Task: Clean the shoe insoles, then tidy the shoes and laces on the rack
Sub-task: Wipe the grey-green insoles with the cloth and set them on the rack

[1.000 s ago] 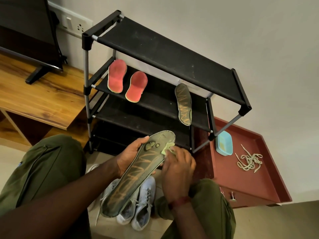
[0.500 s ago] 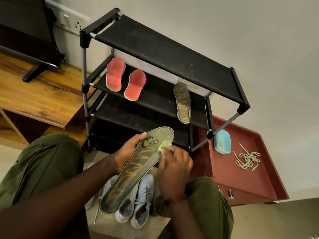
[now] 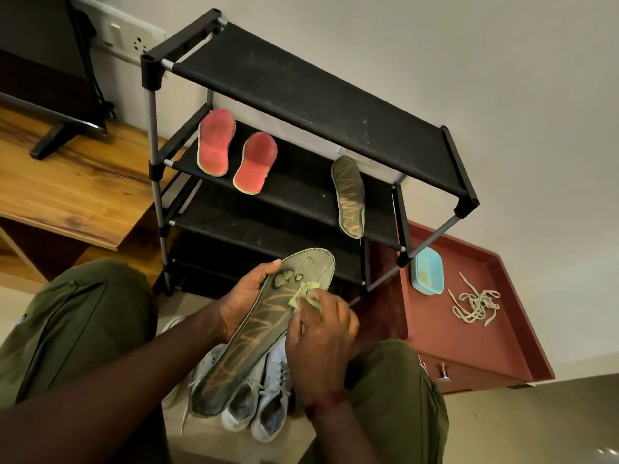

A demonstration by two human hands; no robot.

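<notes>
White sneakers (image 3: 271,406) on floor, under work. Left hand (image 3: 243,298) grips long dark-olive printed insole (image 3: 248,343) near toe end; right hand (image 3: 321,339) pinches pale green cloth (image 3: 301,296) against its blotches. Risk: unsupported heel end flexes, insole slips onto sneakers. Beyond: black fabric rack (image 3: 318,95), second shelf holding red insoles (image 3: 214,142), matching olive insole (image 3: 348,195); beige laces (image 3: 474,304) on red cabinet (image 3: 469,346).

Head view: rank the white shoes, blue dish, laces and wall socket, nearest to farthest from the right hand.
From the right hand:
1. white shoes, on the floor just beneath it.
2. blue dish, on the red cabinet to its right.
3. laces, farther right on the same cabinet.
4. wall socket, on the wall, top left.
</notes>
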